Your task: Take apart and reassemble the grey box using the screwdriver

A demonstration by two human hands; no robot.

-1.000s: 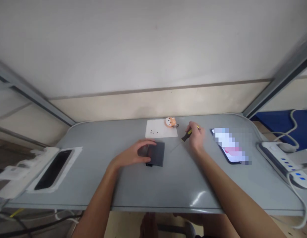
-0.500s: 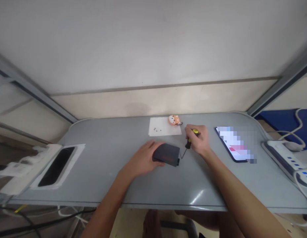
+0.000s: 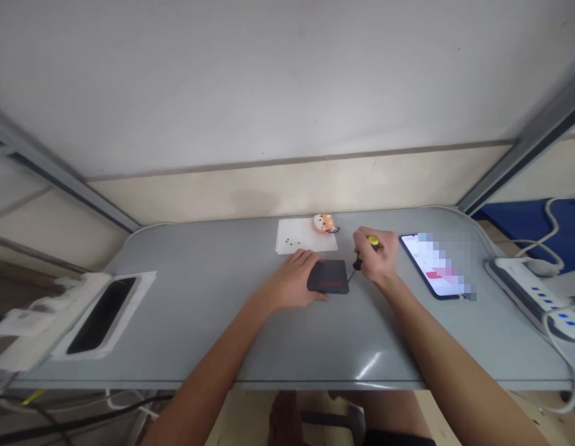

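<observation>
My left hand [image 3: 299,282] grips the left side of a flat dark grey box-shaped device [image 3: 328,275] with faint red marking, just above the grey desk. My right hand [image 3: 377,254] is wrapped round a screwdriver [image 3: 372,241] with a yellow-and-black handle. Its thin shaft slants down to the device's right edge; whether the tip touches it I cannot tell. Behind the device lies white paper [image 3: 310,246] bearing several tiny dark screws [image 3: 291,244]. An orange-and-white animal-faced case [image 3: 323,223] with a small loop rests on the paper's far right corner.
A lit phone [image 3: 433,266], partly pixelated, lies right of my right hand. Beyond it is a white power strip [image 3: 533,297] with cables. On the left, a dark-screened phone [image 3: 101,316] lies on white paper, beside another white power strip [image 3: 50,322]. A wall rises behind the desk [image 3: 198,347].
The device has shifted right and slightly away from me, and its face has turned, hiding the dark piece at its end. My right hand and the screwdriver have moved slightly right.
</observation>
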